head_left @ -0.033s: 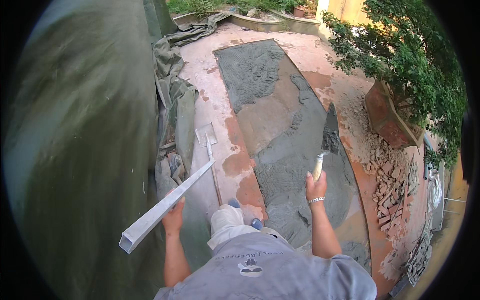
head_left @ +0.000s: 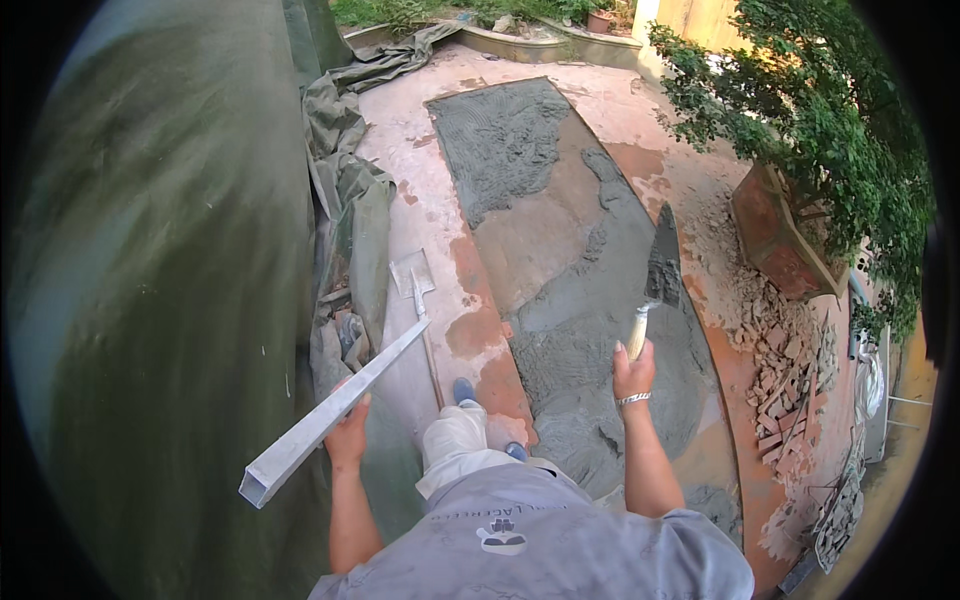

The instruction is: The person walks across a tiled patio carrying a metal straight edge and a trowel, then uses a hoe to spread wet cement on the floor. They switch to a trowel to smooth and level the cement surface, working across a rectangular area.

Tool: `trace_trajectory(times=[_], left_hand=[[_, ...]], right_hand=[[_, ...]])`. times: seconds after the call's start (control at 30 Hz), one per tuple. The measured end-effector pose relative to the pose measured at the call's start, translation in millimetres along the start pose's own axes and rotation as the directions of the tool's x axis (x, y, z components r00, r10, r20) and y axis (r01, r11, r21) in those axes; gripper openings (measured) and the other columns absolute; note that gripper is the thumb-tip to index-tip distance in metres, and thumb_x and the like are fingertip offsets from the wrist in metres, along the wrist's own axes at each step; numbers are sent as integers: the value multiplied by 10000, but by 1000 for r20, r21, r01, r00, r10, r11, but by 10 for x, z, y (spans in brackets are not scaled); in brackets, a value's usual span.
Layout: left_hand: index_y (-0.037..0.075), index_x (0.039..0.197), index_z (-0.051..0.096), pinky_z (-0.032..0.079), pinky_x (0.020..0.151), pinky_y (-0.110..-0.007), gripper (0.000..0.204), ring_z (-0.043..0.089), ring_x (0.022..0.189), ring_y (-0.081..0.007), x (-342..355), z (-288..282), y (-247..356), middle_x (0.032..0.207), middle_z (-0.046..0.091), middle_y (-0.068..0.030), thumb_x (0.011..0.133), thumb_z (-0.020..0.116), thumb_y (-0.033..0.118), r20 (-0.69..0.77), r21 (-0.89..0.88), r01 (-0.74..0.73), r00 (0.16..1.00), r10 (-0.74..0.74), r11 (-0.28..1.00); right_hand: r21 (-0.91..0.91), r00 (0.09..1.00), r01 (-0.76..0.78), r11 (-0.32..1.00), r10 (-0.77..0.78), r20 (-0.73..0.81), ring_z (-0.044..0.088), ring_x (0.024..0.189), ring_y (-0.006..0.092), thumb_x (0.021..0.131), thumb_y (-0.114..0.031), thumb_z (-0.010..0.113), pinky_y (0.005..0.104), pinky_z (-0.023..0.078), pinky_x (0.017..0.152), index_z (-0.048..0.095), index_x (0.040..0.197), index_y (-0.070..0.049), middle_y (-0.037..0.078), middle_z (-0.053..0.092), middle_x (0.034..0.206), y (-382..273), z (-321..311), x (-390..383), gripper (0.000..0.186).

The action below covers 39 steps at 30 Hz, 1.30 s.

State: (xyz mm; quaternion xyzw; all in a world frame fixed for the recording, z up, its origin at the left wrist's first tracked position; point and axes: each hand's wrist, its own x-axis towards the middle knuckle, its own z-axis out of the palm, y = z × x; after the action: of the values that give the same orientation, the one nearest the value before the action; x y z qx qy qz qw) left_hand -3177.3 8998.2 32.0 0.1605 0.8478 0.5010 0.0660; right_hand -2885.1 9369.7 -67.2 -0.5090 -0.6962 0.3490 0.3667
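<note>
In my right hand [head_left: 633,372] the trowel [head_left: 662,262] has a pale wooden handle and a dark grey blade, and a silver bracelet [head_left: 633,399] circles that wrist. Beyond it the wet mortar bed [head_left: 560,250] is grey, combed with wavy ridges at its far end. My left hand [head_left: 348,435] holds a pale grey straightedge bar [head_left: 330,415]. Between my hands the floor [head_left: 480,330] shows salmon pink with rusty orange patches. Left of my left hand, the tarpaulin [head_left: 340,180] is dull olive green.

Outdoors in daylight: a reddish paved floor [head_left: 620,130], a green-grey wall [head_left: 150,250] on the left, crumpled tarps [head_left: 345,170] along its foot, rubble [head_left: 790,360] and a leafy tree [head_left: 820,110] on the right.
</note>
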Motion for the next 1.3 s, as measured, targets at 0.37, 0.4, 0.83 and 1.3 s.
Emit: trace_trajectory(times=[0.37,0.4,0.83,1.3], left_hand=[[-9,1233,609,463,962,-315,399,598,1103,-185,4443,1325,-170,1181,656,-93,864,732,75,196,-95,-93,974,111,991],[-11,1232,609,465,958,-312,396,601,1094,-180,4817,1428,-71,1175,658,-92,866,731,79,228,-113,-61,970,86,992],[-41,1125,641,477,898,-367,367,627,1025,-236,8563,3165,371,1116,670,-143,834,776,137,305,7,-158,941,149,987],[-96,1098,650,479,882,-357,398,666,958,-275,11816,5340,-508,1016,720,-179,894,724,237,530,514,-290,847,-34,808]], right_hand=[[-119,958,-286,951,279,-70,622,795,406,882,-283,680,462,483,717,532,1084,24,229,632,866,-409,2705,2216,397],[-113,935,-355,928,348,-73,621,793,407,882,-281,679,463,483,717,533,1084,25,228,631,864,-462,2875,2360,395],[39,844,-487,873,481,-236,617,730,312,897,-269,664,420,482,680,533,1085,34,179,618,803,-856,4671,4629,379],[-132,763,-615,777,545,-346,631,791,384,891,-306,677,446,490,713,524,1112,26,215,643,874,-344,6680,6066,427]])
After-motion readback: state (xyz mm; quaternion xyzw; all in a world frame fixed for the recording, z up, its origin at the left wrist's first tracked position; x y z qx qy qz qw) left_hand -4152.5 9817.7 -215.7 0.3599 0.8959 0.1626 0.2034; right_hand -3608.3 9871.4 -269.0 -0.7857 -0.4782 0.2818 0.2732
